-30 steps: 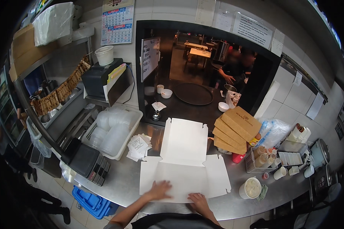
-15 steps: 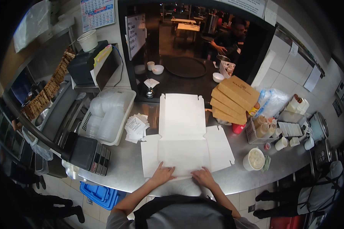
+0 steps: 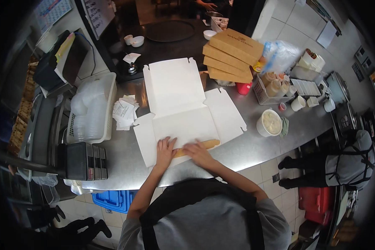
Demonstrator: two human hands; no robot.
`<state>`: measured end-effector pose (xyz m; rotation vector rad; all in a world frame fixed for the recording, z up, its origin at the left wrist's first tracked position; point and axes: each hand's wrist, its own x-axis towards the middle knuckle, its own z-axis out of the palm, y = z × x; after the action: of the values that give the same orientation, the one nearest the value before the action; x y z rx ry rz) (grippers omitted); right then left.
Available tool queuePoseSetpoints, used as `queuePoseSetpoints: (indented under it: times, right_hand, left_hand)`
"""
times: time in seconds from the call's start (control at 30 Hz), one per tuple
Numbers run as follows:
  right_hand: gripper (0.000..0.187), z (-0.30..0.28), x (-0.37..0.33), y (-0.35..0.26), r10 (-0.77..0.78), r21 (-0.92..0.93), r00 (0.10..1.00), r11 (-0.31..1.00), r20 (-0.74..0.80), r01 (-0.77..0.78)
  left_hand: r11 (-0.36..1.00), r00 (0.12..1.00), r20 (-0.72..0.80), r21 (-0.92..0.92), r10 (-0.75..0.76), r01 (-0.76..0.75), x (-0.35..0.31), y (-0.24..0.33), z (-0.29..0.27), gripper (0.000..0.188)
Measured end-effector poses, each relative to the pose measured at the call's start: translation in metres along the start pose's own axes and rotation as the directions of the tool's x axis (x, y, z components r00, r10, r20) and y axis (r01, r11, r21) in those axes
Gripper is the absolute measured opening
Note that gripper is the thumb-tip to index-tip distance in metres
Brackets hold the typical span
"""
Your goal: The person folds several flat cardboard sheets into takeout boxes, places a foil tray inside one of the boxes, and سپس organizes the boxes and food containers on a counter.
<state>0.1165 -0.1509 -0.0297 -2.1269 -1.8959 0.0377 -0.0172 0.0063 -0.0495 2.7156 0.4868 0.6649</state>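
An unfolded cardboard box [image 3: 181,121], white inside, lies flat on the steel counter in front of me. Its near edge is folded inward, so a brown strip of its outer side [image 3: 208,144] shows. My left hand [image 3: 166,151] lies on the near left part of the cardboard, fingers spread and pressing down. Slightly blurred, my right hand [image 3: 199,154] rests over the brown fold with its fingers stretched to the left. Both hands touch the box; neither is wrapped round anything. The fingertips partly cover the fold.
Folded brown boxes [image 3: 233,56] are stacked at the back right. A white tub [image 3: 269,123] and a basket of bottles [image 3: 264,96] stand to the right. Paper slips [image 3: 125,111] and a crate of plastic containers [image 3: 110,110] are on the left. Another person [image 3: 348,160] stands at right.
The near edge of the box has been folded inward, showing its brown side. My hands have moved onto this fold, the right one leftward. The whole view has shifted and tilted.
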Motion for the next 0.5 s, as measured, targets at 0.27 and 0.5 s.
queuePoseSetpoints:
  times: [0.27, 0.5]
  right_hand:
    - [0.055, 0.010, -0.036, 0.000, -0.035, 0.004, 0.999, 0.999, -0.026, 0.035]
    - [0.053, -0.019, -0.079, 0.048, 0.234, -0.111, 0.972, 0.966, -0.023, -0.235]
  left_hand:
    - [1.000, 0.999, 0.044, -0.027, -0.014, 0.015, -0.001, 0.000, 0.007, 0.050]
    - [1.000, 0.997, 0.075, -0.019, -0.021, 0.022, -0.004, -0.004, 0.002, 0.051]
